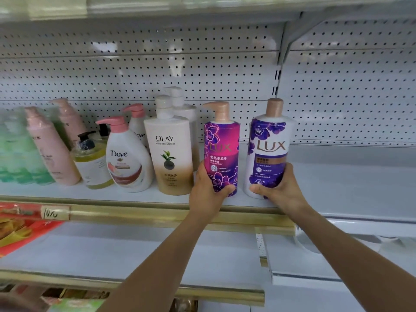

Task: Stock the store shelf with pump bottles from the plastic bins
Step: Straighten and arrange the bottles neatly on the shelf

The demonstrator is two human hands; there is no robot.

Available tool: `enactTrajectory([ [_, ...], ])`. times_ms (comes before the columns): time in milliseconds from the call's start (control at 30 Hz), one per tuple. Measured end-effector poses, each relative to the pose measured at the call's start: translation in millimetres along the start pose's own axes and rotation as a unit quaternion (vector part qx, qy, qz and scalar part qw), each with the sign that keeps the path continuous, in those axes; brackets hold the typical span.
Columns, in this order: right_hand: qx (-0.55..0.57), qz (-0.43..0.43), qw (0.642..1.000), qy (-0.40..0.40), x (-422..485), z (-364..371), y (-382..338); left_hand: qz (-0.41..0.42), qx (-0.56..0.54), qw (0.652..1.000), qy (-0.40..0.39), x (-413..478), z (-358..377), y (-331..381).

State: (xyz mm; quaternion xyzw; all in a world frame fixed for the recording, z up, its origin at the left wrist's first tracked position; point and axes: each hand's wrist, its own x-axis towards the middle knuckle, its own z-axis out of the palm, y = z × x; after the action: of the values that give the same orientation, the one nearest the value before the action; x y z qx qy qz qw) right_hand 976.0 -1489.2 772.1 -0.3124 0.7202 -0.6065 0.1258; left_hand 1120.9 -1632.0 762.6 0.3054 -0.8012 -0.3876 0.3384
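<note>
**Item 1, purple Lux** [221, 154]. Pump bottle: tall cylinder, glossy sleeve printed with orchids, rose-gold pump with the spout turned left. It is upright at the front of the shelf [337, 176], just right of the Olay [171, 154]. My left hand [207, 188] grips its lower body, thumb across the front.

**Item 2, white Lux** [269, 154]. Pump bottle: rounder shoulders, white gloss with purple flowers, matching pump. It is upright just beside item 1, not touching it. My right hand [279, 188] wraps its base, thumb in front. I cannot tell whether either base sits fully on the shelf.

**Row to the left.**
- Olay: flat-sided, cream fading to tan, with a white bottle behind it.
- Dove [126, 158]: white teardrop shape with a pink pump, and another behind it.
- Yellow bottle [92, 167]: clear, with a black pump.
- Pink bottles [51, 149]: slim.
- Green packs [15, 154]: blurred.

**Fixture.** Smooth white metal shelf with a perforated back [337, 86] and a ribbed gold rail [146, 212].

**Progress, my estimate.** The left stretch is stocked and these two are being set in place. The row ends at the white Lux, and the shelf runs on to the right, so there is room for more. The bins are out of view, so I cannot tell how much stock is left.
</note>
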Motion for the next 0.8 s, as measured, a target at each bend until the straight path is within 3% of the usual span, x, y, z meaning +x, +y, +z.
enactTrajectory([
  [567, -0.029, 0.017, 0.999, 0.033, 0.2, -2.5, 1.6, -0.025, 0.007, 1.000, -0.009, 5.0, 0.5, 0.4],
  [800, -0.021, 0.029, 0.999, 0.009, -0.6, -3.7, -1.7, -0.035, -0.006, 0.999, -0.021, 7.1, 0.7, -1.1],
])
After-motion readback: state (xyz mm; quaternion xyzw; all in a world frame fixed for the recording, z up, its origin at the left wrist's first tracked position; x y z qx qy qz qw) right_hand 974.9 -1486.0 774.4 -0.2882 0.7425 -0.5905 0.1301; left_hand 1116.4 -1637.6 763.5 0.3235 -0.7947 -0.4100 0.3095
